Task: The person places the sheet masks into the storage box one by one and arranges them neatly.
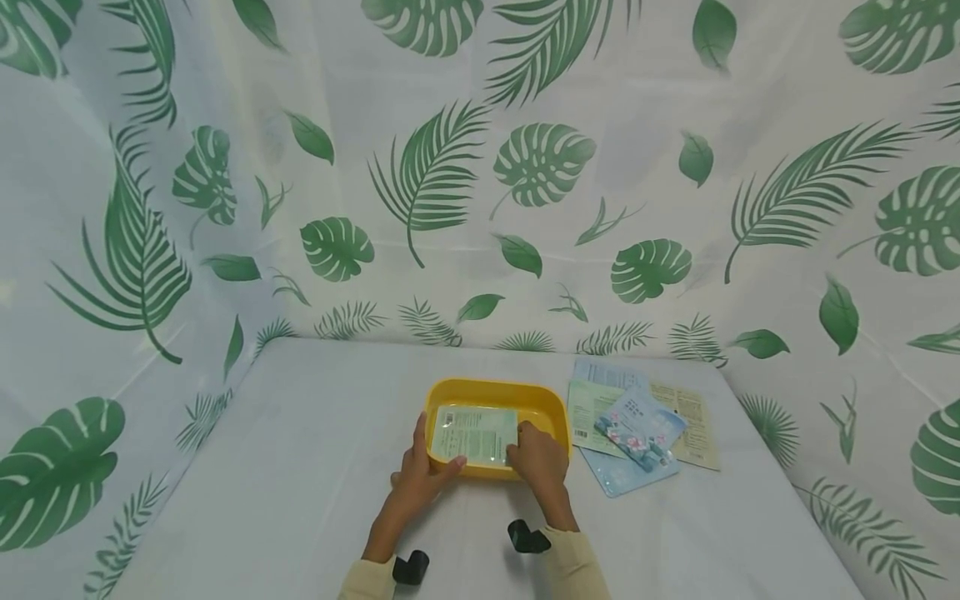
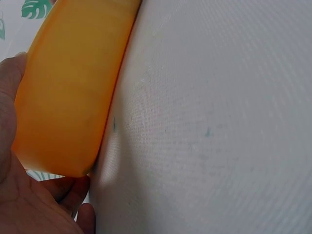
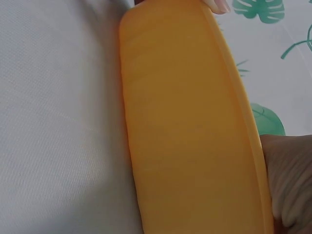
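A yellow rectangular tray (image 1: pixel 495 390) stands on the white table, and a pale green flat sachet (image 1: pixel 476 433) with printed text lies inside its left part. My left hand (image 1: pixel 420 475) grips the tray's front left corner, thumb at the front rim and fingers along the left side. In the left wrist view those fingers (image 2: pixel 73 192) bend around the corner of the tray wall (image 2: pixel 73 87). My right hand (image 1: pixel 542 457) reaches over the front rim into the tray, its curled fingers pinching the sachet's right end. From the right wrist, the tray wall (image 3: pixel 190 117) hides most of that hand (image 3: pixel 292 180).
Right of the tray lies an overlapping pile of flat sachets: a blue floral one (image 1: pixel 641 427) on top, a green one (image 1: pixel 588 412), a beige one (image 1: pixel 697 425) and a light blue one (image 1: pixel 626 475). Leaf-patterned sheeting (image 1: pixel 465 283) walls in the table's back and sides.
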Motion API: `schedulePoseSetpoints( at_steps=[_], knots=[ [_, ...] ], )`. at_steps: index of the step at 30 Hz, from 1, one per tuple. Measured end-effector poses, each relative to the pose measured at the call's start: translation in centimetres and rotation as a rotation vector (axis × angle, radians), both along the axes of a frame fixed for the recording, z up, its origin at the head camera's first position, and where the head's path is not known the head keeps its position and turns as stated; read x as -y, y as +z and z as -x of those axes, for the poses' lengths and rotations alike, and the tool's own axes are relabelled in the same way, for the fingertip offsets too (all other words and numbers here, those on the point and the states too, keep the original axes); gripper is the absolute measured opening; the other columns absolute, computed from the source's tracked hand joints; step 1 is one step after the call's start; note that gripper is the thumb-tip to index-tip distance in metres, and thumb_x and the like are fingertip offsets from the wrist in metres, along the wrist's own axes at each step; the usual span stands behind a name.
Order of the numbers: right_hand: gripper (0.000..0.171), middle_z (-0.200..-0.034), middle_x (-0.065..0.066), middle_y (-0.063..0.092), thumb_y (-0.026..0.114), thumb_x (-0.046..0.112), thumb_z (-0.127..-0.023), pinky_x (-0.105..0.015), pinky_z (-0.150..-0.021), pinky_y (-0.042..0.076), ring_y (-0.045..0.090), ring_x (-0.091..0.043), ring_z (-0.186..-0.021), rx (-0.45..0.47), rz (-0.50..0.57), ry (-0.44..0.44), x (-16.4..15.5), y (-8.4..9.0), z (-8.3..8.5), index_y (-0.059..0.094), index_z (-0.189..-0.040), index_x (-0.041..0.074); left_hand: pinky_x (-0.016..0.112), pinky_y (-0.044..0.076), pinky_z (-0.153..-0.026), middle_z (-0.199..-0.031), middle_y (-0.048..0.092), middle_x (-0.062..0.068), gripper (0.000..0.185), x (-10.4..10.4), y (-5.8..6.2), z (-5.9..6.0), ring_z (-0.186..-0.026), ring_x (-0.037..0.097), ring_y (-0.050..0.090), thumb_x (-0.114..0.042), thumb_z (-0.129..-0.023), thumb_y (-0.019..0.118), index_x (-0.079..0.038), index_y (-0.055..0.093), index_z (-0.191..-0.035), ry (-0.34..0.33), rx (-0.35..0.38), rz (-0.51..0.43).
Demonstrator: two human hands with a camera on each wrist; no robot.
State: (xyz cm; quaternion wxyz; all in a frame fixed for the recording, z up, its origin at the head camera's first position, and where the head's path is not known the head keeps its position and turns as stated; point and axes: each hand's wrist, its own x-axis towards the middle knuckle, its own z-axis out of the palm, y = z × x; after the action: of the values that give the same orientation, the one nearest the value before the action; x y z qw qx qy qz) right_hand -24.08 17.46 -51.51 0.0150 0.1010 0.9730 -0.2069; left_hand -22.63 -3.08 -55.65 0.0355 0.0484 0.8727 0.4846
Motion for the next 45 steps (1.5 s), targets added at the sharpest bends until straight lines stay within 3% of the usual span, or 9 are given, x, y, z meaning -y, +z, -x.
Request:
schedulePoseSetpoints(
  at_steps=[7,12,18,45],
  knots=[
    [0.025,-0.064,-0.001,0.054,0.068,0.022,-0.086,-0.030,-0.053,0.033,0.049,-0.018,-0.056,0.013,0.000,-0.005,-0.02,-0.13,0.17,0.068,-0.103,0.004,0.067,0.025,-0.088,-0.146,0.043,0.026,0.104,0.04,-0.01,0.08,-0.130,0.043,0.044,-0.055,-0.085,0.068,-0.016,0.003,-0.157,-0.002,0.003,-0.005],
    [0.016,-0.059,-0.001,0.051,0.068,0.022,-0.086,-0.029,-0.052,0.032,0.047,-0.018,-0.054,0.010,-0.006,-0.020,0.17,-0.12,0.14,0.067,-0.088,0.007,0.068,0.025,-0.087,-0.145,0.044,0.026,0.105,0.05,0.00,0.04,-0.129,0.043,0.044,-0.055,-0.085,0.068,-0.016,0.004,-0.157,0.000,-0.001,0.003],
    [0.026,-0.054,-0.001,0.048,0.067,0.029,-0.089,-0.029,-0.051,0.030,0.045,-0.017,-0.051,0.002,-0.029,-0.037,0.45,-0.02,0.00,0.063,-0.073,0.009,0.068,0.025,-0.088,-0.146,0.042,0.026,0.105,0.04,0.12,0.04,-0.129,0.044,0.044,-0.055,-0.085,0.068,-0.016,0.003,-0.157,-0.001,0.001,0.007],
    [0.030,-0.055,-0.001,0.048,0.067,0.033,-0.090,-0.030,-0.052,0.032,0.046,-0.018,-0.051,-0.020,-0.032,-0.042,0.63,-0.02,-0.25,0.065,-0.073,0.009,0.067,0.026,-0.088,-0.147,0.042,0.025,0.104,0.00,-0.08,0.12,-0.128,0.042,0.045,-0.050,-0.085,0.071,-0.015,0.005,-0.157,0.006,0.003,0.003]
  ],
)
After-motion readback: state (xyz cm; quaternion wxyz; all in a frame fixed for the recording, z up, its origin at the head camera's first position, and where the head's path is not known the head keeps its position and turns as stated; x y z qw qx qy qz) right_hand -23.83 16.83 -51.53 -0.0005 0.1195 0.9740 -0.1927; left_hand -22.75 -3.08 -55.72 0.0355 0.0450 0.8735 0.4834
